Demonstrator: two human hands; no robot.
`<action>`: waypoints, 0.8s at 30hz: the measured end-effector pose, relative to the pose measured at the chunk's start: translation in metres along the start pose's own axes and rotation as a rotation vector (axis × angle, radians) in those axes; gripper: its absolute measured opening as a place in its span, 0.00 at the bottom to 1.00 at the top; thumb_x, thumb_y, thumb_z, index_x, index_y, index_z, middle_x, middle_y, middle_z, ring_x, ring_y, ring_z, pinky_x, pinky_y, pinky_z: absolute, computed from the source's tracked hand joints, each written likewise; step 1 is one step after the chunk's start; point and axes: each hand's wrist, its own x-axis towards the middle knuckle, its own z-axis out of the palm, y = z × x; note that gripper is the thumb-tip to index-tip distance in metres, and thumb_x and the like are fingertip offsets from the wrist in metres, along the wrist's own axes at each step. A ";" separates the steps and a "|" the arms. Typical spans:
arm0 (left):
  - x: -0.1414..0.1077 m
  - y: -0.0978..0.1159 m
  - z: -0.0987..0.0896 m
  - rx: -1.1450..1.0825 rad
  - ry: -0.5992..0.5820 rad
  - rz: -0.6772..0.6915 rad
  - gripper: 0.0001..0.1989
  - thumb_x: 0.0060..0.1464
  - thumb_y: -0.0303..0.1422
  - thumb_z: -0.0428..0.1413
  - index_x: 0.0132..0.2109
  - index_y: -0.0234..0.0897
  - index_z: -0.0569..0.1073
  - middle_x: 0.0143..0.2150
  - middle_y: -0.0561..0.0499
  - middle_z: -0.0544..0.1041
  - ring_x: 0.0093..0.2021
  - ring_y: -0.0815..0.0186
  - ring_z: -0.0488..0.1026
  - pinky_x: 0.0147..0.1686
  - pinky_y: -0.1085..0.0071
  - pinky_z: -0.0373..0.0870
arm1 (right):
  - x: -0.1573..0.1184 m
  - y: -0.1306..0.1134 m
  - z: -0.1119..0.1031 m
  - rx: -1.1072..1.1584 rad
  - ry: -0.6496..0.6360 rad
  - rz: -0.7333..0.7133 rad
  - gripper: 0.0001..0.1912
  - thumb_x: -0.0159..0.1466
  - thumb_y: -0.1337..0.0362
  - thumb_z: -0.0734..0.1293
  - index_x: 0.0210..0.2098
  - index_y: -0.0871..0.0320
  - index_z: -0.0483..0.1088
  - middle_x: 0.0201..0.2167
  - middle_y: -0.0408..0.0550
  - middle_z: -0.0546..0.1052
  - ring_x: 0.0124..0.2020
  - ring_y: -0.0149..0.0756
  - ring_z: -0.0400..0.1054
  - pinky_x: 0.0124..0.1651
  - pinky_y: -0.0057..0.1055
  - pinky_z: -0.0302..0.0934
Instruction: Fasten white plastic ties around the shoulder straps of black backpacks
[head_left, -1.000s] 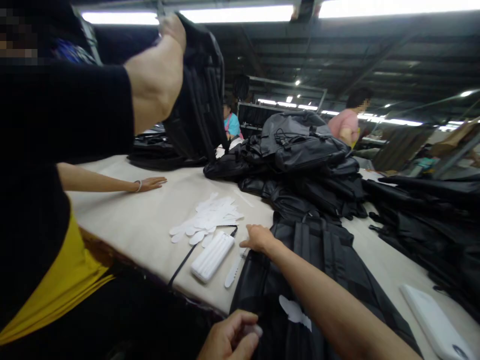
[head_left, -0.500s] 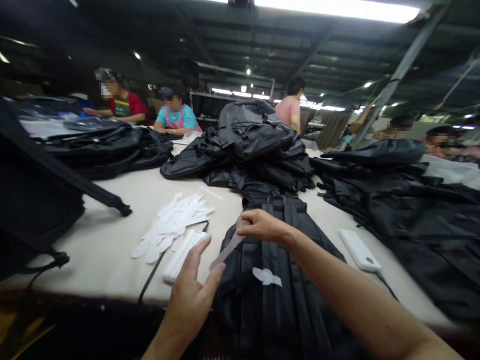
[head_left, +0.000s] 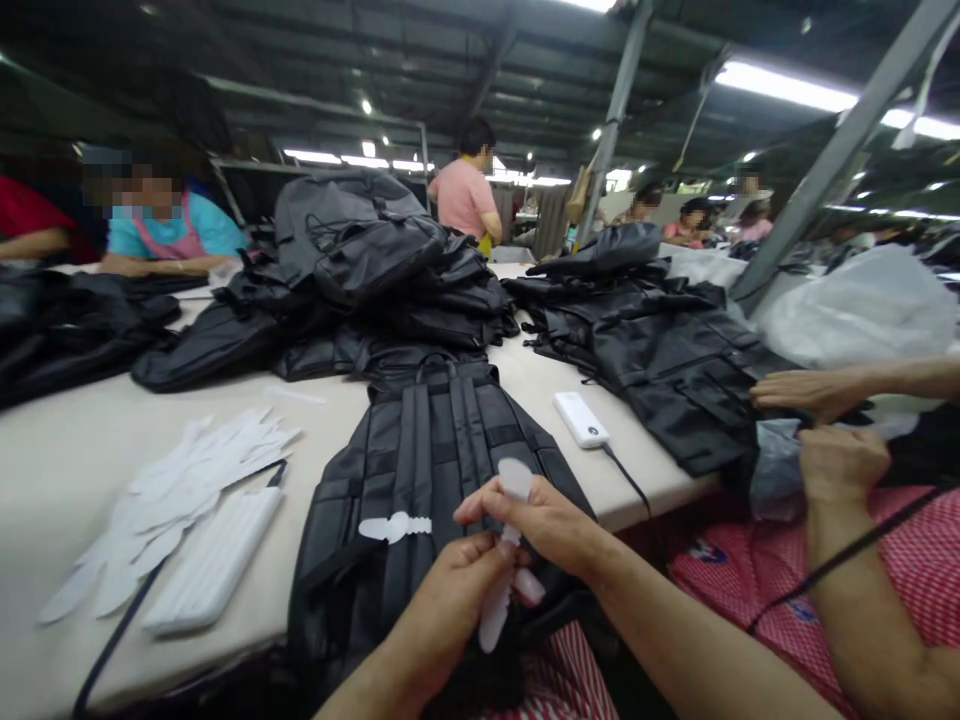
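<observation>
Both my hands are low over a flat black backpack point(head_left: 420, 470), pinching a white scalloped plastic strip point(head_left: 504, 560) between them. My left hand point(head_left: 442, 610) grips its lower part, and my right hand point(head_left: 532, 525) holds it higher up. The strip's top end sticks out above my right fingers. A matching white strip point(head_left: 394, 527) lies across the backpack's straps, just left of my hands. Part of the backpack's lower end is hidden behind my hands.
Several white strips point(head_left: 187, 500) lie on the cream table point(head_left: 82, 470) beside a white ribbed block point(head_left: 214, 560) with a black cable. Black backpacks are heaped point(head_left: 360, 280) ahead and to the right point(head_left: 660, 350). A co-worker's hands point(head_left: 825, 430) work at the right.
The view has swung right. My left hand has closed on the strip with my right, and both hands have moved nearer my body. The black bag at the left has left view.
</observation>
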 end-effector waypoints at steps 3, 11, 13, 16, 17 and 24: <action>0.013 -0.016 0.005 0.276 0.223 0.123 0.17 0.53 0.42 0.50 0.41 0.34 0.72 0.40 0.45 0.76 0.43 0.59 0.71 0.45 0.65 0.63 | 0.008 0.011 -0.037 -0.214 0.296 -0.039 0.20 0.65 0.54 0.52 0.33 0.61 0.68 0.28 0.47 0.74 0.28 0.31 0.68 0.34 0.27 0.59; 0.019 -0.047 -0.016 0.710 0.515 -0.026 0.31 0.45 0.45 0.55 0.54 0.33 0.64 0.38 0.45 0.74 0.41 0.56 0.72 0.43 0.64 0.62 | 0.027 0.023 -0.078 -1.027 0.319 -0.029 0.15 0.65 0.58 0.54 0.35 0.58 0.67 0.29 0.49 0.74 0.31 0.34 0.66 0.31 0.26 0.50; 0.022 -0.048 -0.015 0.704 0.465 -0.084 0.33 0.44 0.46 0.55 0.54 0.30 0.64 0.32 0.47 0.75 0.36 0.58 0.72 0.39 0.66 0.63 | 0.014 0.027 -0.067 -0.959 0.148 -0.042 0.15 0.65 0.58 0.54 0.31 0.58 0.67 0.27 0.47 0.73 0.28 0.32 0.65 0.30 0.25 0.49; 0.031 -0.050 -0.013 0.663 0.457 -0.149 0.35 0.40 0.46 0.58 0.51 0.27 0.66 0.28 0.48 0.74 0.32 0.59 0.72 0.34 0.68 0.63 | -0.004 0.033 -0.059 -0.830 0.036 -0.015 0.15 0.64 0.59 0.56 0.27 0.59 0.67 0.24 0.45 0.72 0.26 0.30 0.64 0.28 0.24 0.49; 0.035 -0.049 -0.012 0.657 0.460 -0.167 0.34 0.39 0.46 0.59 0.49 0.27 0.67 0.28 0.49 0.74 0.31 0.59 0.71 0.33 0.68 0.62 | -0.009 0.035 -0.059 -0.795 0.029 -0.015 0.14 0.63 0.60 0.56 0.26 0.59 0.67 0.24 0.44 0.72 0.26 0.29 0.64 0.28 0.24 0.49; 0.055 -0.039 0.018 0.477 0.492 -0.165 0.15 0.37 0.39 0.62 0.27 0.35 0.68 0.22 0.55 0.69 0.25 0.68 0.67 0.25 0.74 0.59 | -0.016 0.055 -0.061 -0.551 0.114 -0.023 0.15 0.63 0.60 0.57 0.25 0.60 0.68 0.21 0.42 0.70 0.21 0.26 0.61 0.26 0.22 0.49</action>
